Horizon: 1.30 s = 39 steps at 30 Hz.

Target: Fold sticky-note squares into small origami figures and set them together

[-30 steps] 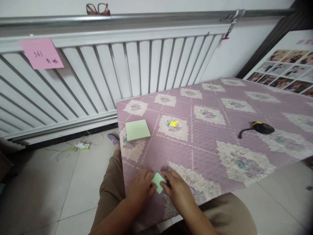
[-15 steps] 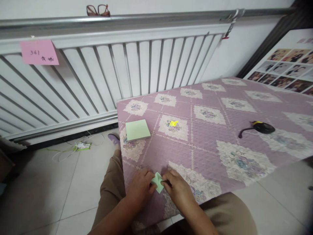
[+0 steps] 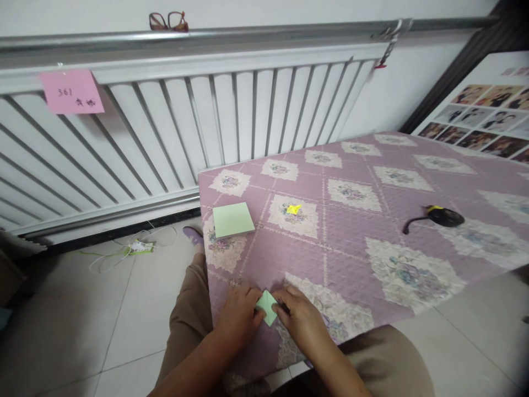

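Note:
A small piece of folded green paper (image 3: 266, 307), diamond-shaped with a crease down its middle, is between my hands at the near edge of the table. My left hand (image 3: 240, 310) pinches its left corner between thumb and fingers. On the opposite corner, the thumb and fingers of my right hand (image 3: 298, 313) are closed too. Farther back lies a stack of pale green square paper (image 3: 233, 219). To the right of the stack rests a small folded yellow paper piece (image 3: 293, 209).
A purple floral cloth (image 3: 306, 259) covers the table. On its right side lies a black object with a thin curved end (image 3: 445, 216). Behind stands a white radiator (image 3: 243, 113) with a pink note (image 3: 73, 91); glasses (image 3: 168, 22) sit on the pipe. A power strip (image 3: 140, 247) lies on the floor.
The flaps of the green paper lie flatter, and its middle crease now runs straight. Both hands keep their hold in nearly the same place. The view has shifted very slightly.

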Available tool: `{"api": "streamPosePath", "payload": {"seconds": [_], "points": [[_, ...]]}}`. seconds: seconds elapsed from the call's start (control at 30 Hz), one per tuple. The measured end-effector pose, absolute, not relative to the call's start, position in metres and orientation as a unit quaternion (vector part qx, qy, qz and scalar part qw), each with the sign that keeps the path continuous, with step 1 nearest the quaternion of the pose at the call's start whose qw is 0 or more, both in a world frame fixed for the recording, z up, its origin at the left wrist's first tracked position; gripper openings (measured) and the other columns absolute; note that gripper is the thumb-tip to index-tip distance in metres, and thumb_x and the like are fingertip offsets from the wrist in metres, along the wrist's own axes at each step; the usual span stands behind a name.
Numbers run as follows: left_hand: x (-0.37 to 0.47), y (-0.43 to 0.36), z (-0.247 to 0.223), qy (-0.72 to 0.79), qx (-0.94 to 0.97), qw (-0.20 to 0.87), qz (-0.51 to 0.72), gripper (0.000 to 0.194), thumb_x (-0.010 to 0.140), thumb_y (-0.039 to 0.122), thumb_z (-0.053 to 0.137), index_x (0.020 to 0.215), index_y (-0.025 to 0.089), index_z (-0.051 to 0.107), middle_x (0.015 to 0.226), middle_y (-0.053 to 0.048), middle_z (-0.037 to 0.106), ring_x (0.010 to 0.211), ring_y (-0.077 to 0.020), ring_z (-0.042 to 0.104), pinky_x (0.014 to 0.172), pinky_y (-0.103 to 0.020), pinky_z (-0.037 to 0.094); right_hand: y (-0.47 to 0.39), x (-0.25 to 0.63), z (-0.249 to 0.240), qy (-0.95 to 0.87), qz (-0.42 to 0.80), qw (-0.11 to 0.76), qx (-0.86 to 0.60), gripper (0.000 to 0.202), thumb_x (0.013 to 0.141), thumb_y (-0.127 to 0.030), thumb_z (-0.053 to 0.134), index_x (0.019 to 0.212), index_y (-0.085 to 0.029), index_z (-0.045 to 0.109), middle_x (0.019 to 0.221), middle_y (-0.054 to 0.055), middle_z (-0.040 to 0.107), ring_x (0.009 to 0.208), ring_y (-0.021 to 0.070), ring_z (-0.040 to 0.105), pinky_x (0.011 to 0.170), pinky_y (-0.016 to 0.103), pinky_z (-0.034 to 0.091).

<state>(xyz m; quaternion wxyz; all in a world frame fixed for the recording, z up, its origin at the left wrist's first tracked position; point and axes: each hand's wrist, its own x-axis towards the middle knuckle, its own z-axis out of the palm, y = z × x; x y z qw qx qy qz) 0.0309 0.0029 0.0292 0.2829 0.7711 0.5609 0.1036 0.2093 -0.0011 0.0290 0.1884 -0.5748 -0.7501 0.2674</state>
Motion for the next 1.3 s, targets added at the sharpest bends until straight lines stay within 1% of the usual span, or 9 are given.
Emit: {"api": "streamPosePath", "payload": {"seconds": [0.23,0.47,0.63,0.8,0.93,1.13,1.3], "points": [[0.0301,0.0009,0.0248,0.561,0.768,0.287,0.115,0.019,0.081,0.02,0.054,0.1,0.023,0.057,0.104,-0.002,0.056,0.101,-0.0205,0.048,0.09,-0.032,0.035,-0.0021,0.2095,0.0266,-0.743,0.268,0.2,-0.58,0.013,0.08,-0.016,0.055,0.086,-0.025,0.063,0.087,0.001,0.058,0.088,0.019,0.056,0.077,0.03,0.041],[0.0311,-0.0002,0.0275,0.579,0.756,0.289,0.095,0.01,0.083,0.022,0.053,0.093,0.022,0.055,0.102,-0.002,0.055,0.101,-0.0207,0.047,0.088,-0.033,0.035,-0.002,0.2094,0.0274,-0.739,0.27,0.195,-0.586,0.012,0.08,-0.016,0.054,0.083,-0.024,0.063,0.085,0.001,0.058,0.087,0.0186,0.056,0.077,0.03,0.042],[0.0324,0.0,0.0301,0.586,0.75,0.29,0.096,0.011,0.081,0.02,0.053,0.092,0.022,0.056,0.101,-0.002,0.055,0.1,-0.0206,0.047,0.089,-0.032,0.035,-0.0028,0.2094,0.0273,-0.742,0.266,0.203,-0.581,0.013,0.08,-0.016,0.053,0.085,-0.025,0.062,0.085,0.001,0.058,0.087,0.0189,0.056,0.077,0.03,0.042],[0.0332,0.0,0.032,0.589,0.747,0.295,0.093,0.017,0.081,0.02,0.054,0.098,0.022,0.054,0.105,-0.002,0.055,0.102,-0.0207,0.046,0.09,-0.032,0.035,-0.0022,0.2088,0.0272,-0.744,0.263,0.199,-0.582,0.017,0.081,-0.016,0.053,0.089,-0.025,0.064,0.086,0.002,0.058,0.088,0.0196,0.056,0.077,0.03,0.042],[0.0335,-0.0005,0.0326,0.591,0.749,0.29,0.077,0.011,0.082,0.021,0.054,0.094,0.021,0.055,0.104,-0.003,0.055,0.103,-0.0217,0.046,0.091,-0.034,0.035,-0.0028,0.2089,0.0273,-0.741,0.265,0.201,-0.583,0.014,0.081,-0.016,0.053,0.085,-0.025,0.064,0.084,0.001,0.058,0.087,0.019,0.056,0.076,0.03,0.042],[0.0339,-0.0009,0.0285,0.595,0.743,0.292,0.093,0.012,0.081,0.021,0.055,0.093,0.021,0.056,0.103,-0.003,0.055,0.103,-0.0218,0.046,0.092,-0.034,0.034,-0.0031,0.2095,0.0249,-0.741,0.264,0.204,-0.582,0.012,0.08,-0.017,0.054,0.083,-0.024,0.063,0.083,0.001,0.057,0.085,0.0186,0.056,0.076,0.03,0.042],[0.0345,-0.0013,0.0296,0.597,0.739,0.297,0.097,0.011,0.081,0.02,0.054,0.092,0.021,0.056,0.101,-0.003,0.055,0.101,-0.0213,0.047,0.09,-0.033,0.035,-0.0012,0.2094,0.0255,-0.737,0.274,0.201,-0.585,0.013,0.079,-0.017,0.055,0.085,-0.025,0.064,0.083,0.001,0.058,0.085,0.0185,0.055,0.075,0.03,0.042]]}}
